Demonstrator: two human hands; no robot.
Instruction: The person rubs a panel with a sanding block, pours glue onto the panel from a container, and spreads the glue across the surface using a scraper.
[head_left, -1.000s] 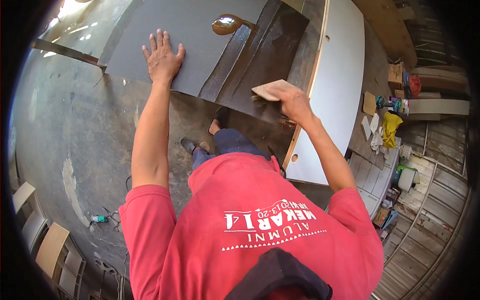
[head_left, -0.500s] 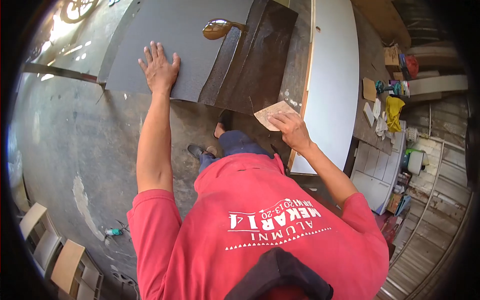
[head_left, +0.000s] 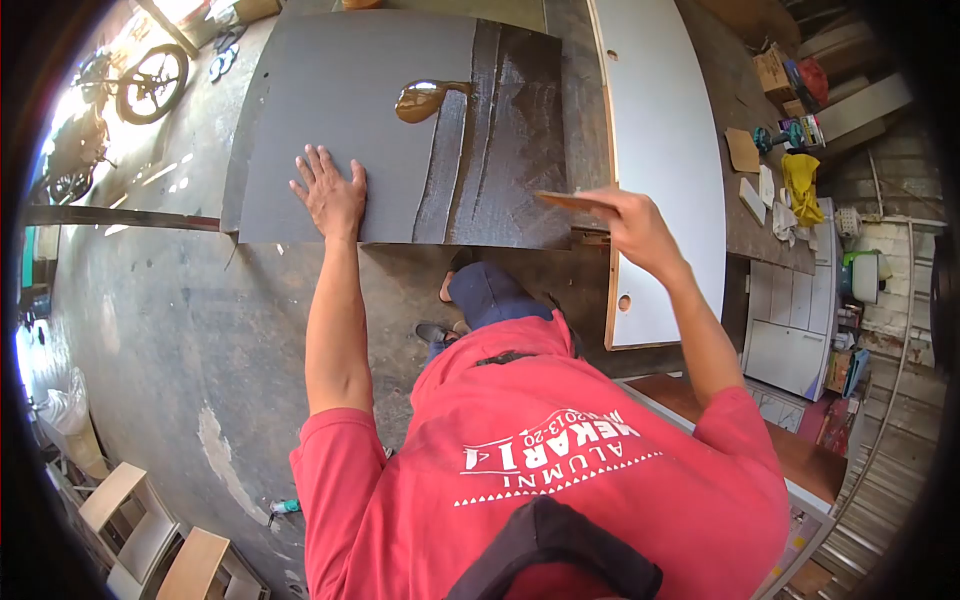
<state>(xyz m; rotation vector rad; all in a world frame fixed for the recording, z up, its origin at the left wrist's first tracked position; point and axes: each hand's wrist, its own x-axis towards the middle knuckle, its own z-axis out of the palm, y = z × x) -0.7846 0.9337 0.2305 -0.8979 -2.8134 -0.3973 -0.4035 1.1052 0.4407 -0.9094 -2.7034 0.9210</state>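
My left hand [head_left: 334, 198] lies flat on the grey sheet [head_left: 340, 90], fingers spread, near its front edge. In my right hand [head_left: 632, 226] is a thin, light brown spreader piece [head_left: 568, 201], now seen nearly edge-on, over the right part of the sheet. A thick brown puddle of glue-like liquid [head_left: 420, 102] sits on the sheet, with a trail running right from it. To the right of the puddle, dark wet streaks [head_left: 478, 150] run from back to front, and the right side is coated dark.
A long white panel [head_left: 670, 150] with wooden edges lies to the right. Beyond it are a yellow cloth [head_left: 803, 188] and a power tool [head_left: 780, 136]. Small wooden frames [head_left: 113, 497] stand at the lower left, and a motorcycle wheel [head_left: 153, 84] shows at upper left.
The view has shifted, showing more of the sheet. My right hand has lifted and turned the spreader piece from face-on to edge-on, over the sheet's right part. My left hand still rests flat.
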